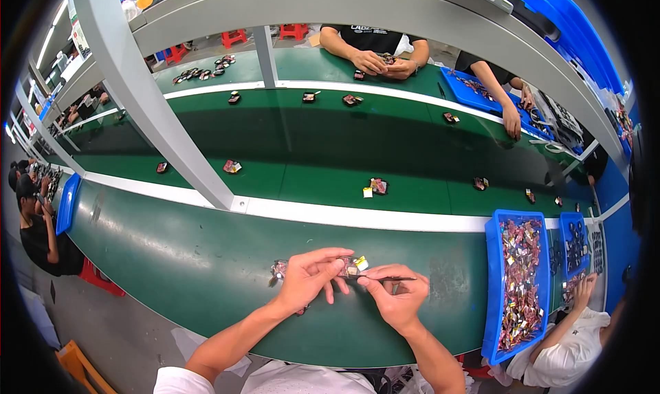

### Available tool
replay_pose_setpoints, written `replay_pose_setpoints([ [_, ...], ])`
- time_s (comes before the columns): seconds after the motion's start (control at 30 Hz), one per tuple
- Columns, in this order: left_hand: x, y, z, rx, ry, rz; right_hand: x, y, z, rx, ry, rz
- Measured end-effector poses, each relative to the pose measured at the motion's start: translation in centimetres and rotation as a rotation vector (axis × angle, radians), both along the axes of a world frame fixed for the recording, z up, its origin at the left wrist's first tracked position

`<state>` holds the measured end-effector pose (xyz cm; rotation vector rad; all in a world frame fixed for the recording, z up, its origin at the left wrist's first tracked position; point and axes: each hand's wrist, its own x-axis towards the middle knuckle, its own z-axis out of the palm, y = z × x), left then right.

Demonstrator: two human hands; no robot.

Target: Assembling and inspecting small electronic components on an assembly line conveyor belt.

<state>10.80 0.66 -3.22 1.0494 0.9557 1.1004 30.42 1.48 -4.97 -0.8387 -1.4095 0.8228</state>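
Hands: left hand (307,278) grips small part (352,265), right hand (395,295) tweezers (392,279); blue tray (491,284) holds parts.

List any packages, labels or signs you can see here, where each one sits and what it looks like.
Small part with a yellow label: held in the left hand, beside the right hand.
Blue tray of shiny mixed-colour small packets: right, on the green bench.
Sign: upper left post, pale, rectangular.

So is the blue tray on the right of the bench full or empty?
Full. The blue tray is heaped along nearly its whole length with small pink, red and gold parts, and almost none of its floor shows.
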Motion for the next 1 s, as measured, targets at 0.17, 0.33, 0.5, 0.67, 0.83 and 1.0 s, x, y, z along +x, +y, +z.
replay_pose_setpoints([
  [0.17, 0.06, -0.25, -0.28, 0.020, 0.023, 0.017, 0.02, -0.18, -0.13, -0.184, 0.066, 0.024],
  [0.33, 0.40, -0.43, -0.25, 0.045, 0.026, 0.041, -0.10, -0.37, -0.23, -0.149, 0.054, 0.002],
  [0.5, 0.47, -0.43, -0.26, 0.095, 0.035, 0.050, -0.14, -0.36, -0.40, -0.057, 0.014, -0.014],
  [0.67, 0.41, -0.46, -0.16, 0.110, 0.055, 0.048, 0.26, -0.16, -0.01, -0.146, -0.003, 0.017],
  [0.83, 0.28, -0.39, -0.29, 0.093, 0.049, 0.069, 0.10, -0.07, 0.23, -0.089, -0.003, 0.003],
  [1.0, 0.33, -0.46, -0.06, 0.080, 0.039, 0.076, -0.01, -0.07, 0.21, -0.009, -0.049, 0.007],
])
